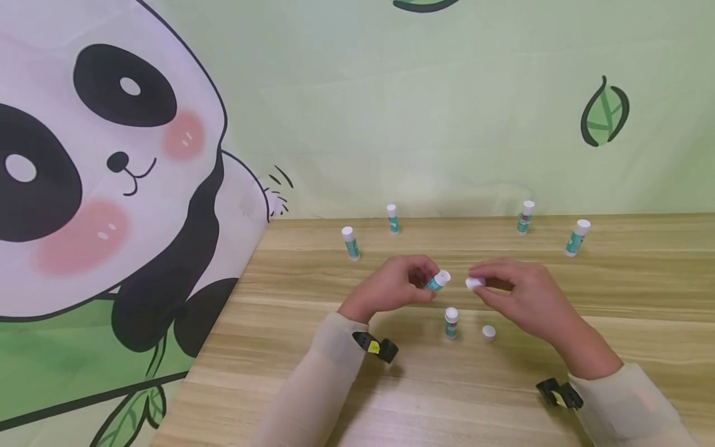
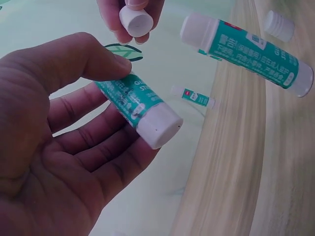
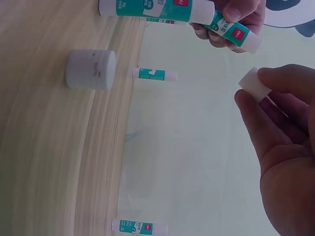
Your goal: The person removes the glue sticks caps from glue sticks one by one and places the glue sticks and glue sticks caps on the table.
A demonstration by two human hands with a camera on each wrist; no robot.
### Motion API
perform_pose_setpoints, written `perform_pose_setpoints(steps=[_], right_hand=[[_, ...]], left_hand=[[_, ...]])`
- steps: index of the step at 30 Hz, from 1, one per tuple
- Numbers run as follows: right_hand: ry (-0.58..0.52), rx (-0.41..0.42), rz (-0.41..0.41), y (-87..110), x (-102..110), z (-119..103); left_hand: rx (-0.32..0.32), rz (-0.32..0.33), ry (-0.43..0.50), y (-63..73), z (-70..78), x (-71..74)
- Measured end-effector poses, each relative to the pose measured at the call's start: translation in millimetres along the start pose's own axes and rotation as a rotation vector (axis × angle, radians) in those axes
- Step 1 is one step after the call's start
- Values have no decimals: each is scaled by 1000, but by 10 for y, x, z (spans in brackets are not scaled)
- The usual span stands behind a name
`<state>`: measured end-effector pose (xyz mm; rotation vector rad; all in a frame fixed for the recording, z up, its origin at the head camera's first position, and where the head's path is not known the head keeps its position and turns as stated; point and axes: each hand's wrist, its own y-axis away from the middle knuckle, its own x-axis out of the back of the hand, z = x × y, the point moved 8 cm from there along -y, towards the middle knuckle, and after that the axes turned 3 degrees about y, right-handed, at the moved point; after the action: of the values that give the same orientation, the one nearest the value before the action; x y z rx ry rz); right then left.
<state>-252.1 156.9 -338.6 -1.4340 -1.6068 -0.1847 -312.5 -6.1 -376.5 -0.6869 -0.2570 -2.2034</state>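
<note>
My left hand (image 1: 399, 282) holds a teal-and-white glue stick (image 2: 135, 105) between thumb and fingers, tilted, its uncapped end toward the right hand. My right hand (image 1: 522, 295) pinches a white cap (image 3: 255, 84) between thumb and fingertips, a short gap away from that glue stick. Below the hands in the head view, another glue stick (image 1: 451, 324) stands upright on the table. Beside it on the right, a second white cap (image 1: 488, 333) sits on the wood.
Toward the back of the wooden table (image 1: 268, 372) stand capped glue sticks: two on the left, one (image 1: 350, 243) nearer than the other (image 1: 393, 219), and two on the right (image 1: 525, 217), (image 1: 578, 238). Behind them hangs a green panda-print backdrop (image 1: 335, 112).
</note>
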Motion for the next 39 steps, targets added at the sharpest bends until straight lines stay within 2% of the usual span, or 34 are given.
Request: perform_pose_setpoints(steps=[7, 15, 25, 39], right_hand=[[30, -49, -77, 3, -59, 27], [169, -36, -144, -1, -153, 76], [232, -61, -222, -10, -256, 172], [272, -86, -285, -23, -369, 324]], left_hand=[[19, 1, 56, -18, -54, -28], [45, 0, 65, -65, -127, -88], [64, 5, 91, -142, -242, -154], [110, 4, 47, -213, -322, -234]])
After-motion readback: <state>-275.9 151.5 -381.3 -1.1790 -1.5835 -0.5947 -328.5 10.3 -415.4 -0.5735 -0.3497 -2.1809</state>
